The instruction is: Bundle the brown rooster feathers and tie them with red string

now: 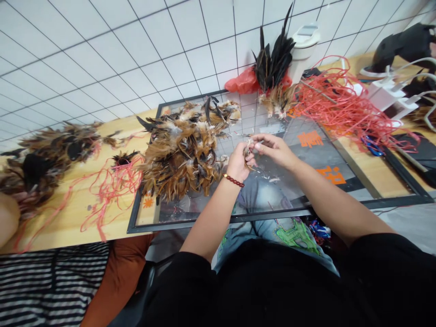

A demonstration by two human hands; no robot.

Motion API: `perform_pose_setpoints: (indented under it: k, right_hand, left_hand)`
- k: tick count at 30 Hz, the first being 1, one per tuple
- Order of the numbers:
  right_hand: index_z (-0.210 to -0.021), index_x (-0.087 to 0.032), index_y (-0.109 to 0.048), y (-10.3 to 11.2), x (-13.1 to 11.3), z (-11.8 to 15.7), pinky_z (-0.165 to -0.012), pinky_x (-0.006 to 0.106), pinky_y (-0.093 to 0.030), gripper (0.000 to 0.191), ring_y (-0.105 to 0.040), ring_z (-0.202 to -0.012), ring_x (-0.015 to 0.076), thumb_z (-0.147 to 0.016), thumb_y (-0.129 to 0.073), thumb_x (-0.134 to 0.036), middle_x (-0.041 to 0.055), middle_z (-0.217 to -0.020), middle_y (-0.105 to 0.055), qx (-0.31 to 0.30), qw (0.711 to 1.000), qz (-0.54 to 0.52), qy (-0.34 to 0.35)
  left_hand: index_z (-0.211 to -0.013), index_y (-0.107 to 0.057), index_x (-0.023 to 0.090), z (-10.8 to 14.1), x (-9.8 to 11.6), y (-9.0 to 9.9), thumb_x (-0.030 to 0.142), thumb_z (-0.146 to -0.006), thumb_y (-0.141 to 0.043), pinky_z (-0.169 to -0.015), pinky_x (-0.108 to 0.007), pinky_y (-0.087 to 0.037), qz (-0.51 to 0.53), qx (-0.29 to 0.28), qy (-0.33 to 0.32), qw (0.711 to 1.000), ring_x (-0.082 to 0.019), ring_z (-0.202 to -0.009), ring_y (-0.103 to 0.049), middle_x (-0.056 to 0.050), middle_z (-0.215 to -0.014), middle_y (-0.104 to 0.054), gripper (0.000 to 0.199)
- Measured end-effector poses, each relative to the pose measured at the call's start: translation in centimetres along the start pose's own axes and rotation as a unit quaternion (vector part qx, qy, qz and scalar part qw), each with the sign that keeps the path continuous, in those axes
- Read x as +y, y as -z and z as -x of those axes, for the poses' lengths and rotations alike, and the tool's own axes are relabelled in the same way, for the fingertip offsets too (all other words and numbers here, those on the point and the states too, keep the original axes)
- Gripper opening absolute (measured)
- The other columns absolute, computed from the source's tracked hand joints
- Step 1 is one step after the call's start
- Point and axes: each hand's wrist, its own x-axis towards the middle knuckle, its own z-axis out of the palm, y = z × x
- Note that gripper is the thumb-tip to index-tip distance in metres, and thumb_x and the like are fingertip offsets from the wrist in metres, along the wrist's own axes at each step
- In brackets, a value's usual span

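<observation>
My left hand, with a beaded bracelet at the wrist, is closed around a small bunch of feathers over the glass-topped panel. Close against it, my right hand pinches at the quill ends of the same bunch. What exactly lies between its fingertips is too small to make out. Just left of my hands spreads a large pile of brown and black feathers. Thin quill ends stick out near my fingers.
Pink string lies tangled at the right, near white chargers. Long black feathers stand by a red bag and a lidded cup. Farther left are more string, feathers and a seated person in stripes.
</observation>
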Motion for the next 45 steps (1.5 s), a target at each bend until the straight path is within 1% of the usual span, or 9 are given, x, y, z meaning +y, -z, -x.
perform_pose_setpoints:
  k: [7,11,14,18,22,27,36,41,45]
  right_hand:
    - [-0.074,-0.019,-0.074,0.7,-0.7,-0.3,-0.054,0.023,-0.034,0.053,-0.045,-0.057,0.0072,-0.059,-0.091,-0.066,-0.0009,-0.066,-0.065,0.077,0.994,-0.071,-0.027]
    - [-0.09,-0.019,-0.076,0.5,-1.2,-0.1,-0.056,0.024,-0.042,0.059,-0.053,-0.058,0.0079,-0.057,-0.093,-0.065,0.0009,-0.078,-0.073,0.016,0.994,-0.08,-0.07]
    - [-0.083,-0.019,-0.074,-0.2,-1.3,0.1,-0.065,0.028,-0.05,0.059,-0.063,-0.066,0.0127,-0.048,-0.097,-0.06,0.0018,-0.078,-0.074,-0.029,0.996,-0.049,-0.073]
    - [-0.068,-0.018,-0.07,-0.1,-1.0,-0.1,-0.058,0.027,-0.044,0.057,-0.053,-0.056,0.0102,-0.051,-0.093,-0.068,-0.0001,-0.062,-0.067,-0.003,0.998,-0.012,-0.057]
    - [-0.069,-0.018,-0.066,0.8,-0.9,-0.4,-0.052,0.024,-0.035,0.06,-0.045,-0.052,0.0066,-0.054,-0.092,-0.069,-0.0012,-0.063,-0.065,0.031,0.996,-0.042,-0.067]
    - [-0.072,-0.019,-0.061,1.0,-0.7,-0.5,-0.051,0.023,-0.035,0.064,-0.044,-0.052,0.0057,-0.054,-0.091,-0.073,-0.0033,-0.063,-0.06,0.048,0.995,-0.058,-0.058]
    - [-0.07,-0.02,-0.066,1.7,-1.5,-0.3,-0.06,0.028,-0.042,0.055,-0.05,-0.061,0.0115,-0.06,-0.089,-0.068,-0.0011,-0.064,-0.059,0.048,0.999,0.02,-0.002]
    - [-0.065,-0.021,-0.071,1.7,-1.8,-0.1,-0.078,0.036,-0.051,0.051,-0.062,-0.082,0.0195,-0.059,-0.089,-0.069,0.005,-0.084,-0.069,0.029,0.995,0.073,0.062]
    - [-0.065,-0.021,-0.073,1.5,-1.7,-0.1,-0.07,0.035,-0.05,0.048,-0.059,-0.072,0.0176,-0.062,-0.088,-0.066,0.0035,-0.074,-0.067,-0.008,0.996,0.075,0.038]
  left_hand:
    - [-0.07,-0.056,0.015,0.2,-0.9,-0.4,0.025,-0.088,-0.074,-0.043,-0.014,-0.017,-0.078,0.013,-0.112,0.99,0.001,-0.043,-0.027,0.009,-0.056,-0.039,0.027]
    - [-0.074,-0.058,0.016,0.0,-0.9,-0.3,0.031,-0.086,-0.078,-0.043,-0.015,-0.018,-0.072,0.04,-0.137,0.987,0.001,-0.044,-0.027,0.009,-0.057,-0.041,0.028]
    - [-0.075,-0.06,0.016,-0.1,-0.8,-0.3,0.031,-0.087,-0.076,-0.044,-0.016,-0.024,-0.081,0.057,-0.149,0.984,-0.001,-0.046,-0.032,0.009,-0.056,-0.043,0.025]
    - [-0.076,-0.061,0.016,0.0,-0.5,-0.2,0.029,-0.087,-0.076,-0.046,-0.017,-0.027,-0.063,0.029,-0.111,0.991,-0.001,-0.047,-0.033,0.008,-0.059,-0.046,0.022]
    - [-0.08,-0.062,0.016,0.3,0.1,0.1,0.024,-0.091,-0.069,-0.05,-0.016,-0.034,-0.008,-0.043,-0.025,0.999,-0.002,-0.052,-0.04,0.004,-0.069,-0.054,0.015]
    - [-0.084,-0.065,0.017,0.3,0.2,0.6,0.01,-0.09,-0.065,-0.057,-0.017,-0.042,0.032,-0.092,-0.003,0.995,-0.004,-0.056,-0.046,0.004,-0.068,-0.051,0.009]
    - [-0.062,-0.056,0.015,0.3,-0.7,0.3,0.009,-0.088,-0.052,-0.05,-0.019,-0.036,-0.2,-0.072,-0.028,0.977,-0.005,-0.051,-0.044,0.002,-0.064,-0.05,0.027]
    - [-0.06,-0.052,0.017,-0.2,-1.5,0.8,0.01,-0.086,-0.05,-0.053,-0.023,-0.036,-0.32,-0.099,-0.07,0.94,-0.007,-0.05,-0.045,0.004,-0.06,-0.049,0.027]
    - [-0.063,-0.052,0.019,-0.1,-1.5,1.3,0.015,-0.088,-0.054,-0.06,-0.025,-0.036,-0.41,-0.127,-0.132,0.894,-0.01,-0.057,-0.047,0.004,-0.06,-0.049,0.026]
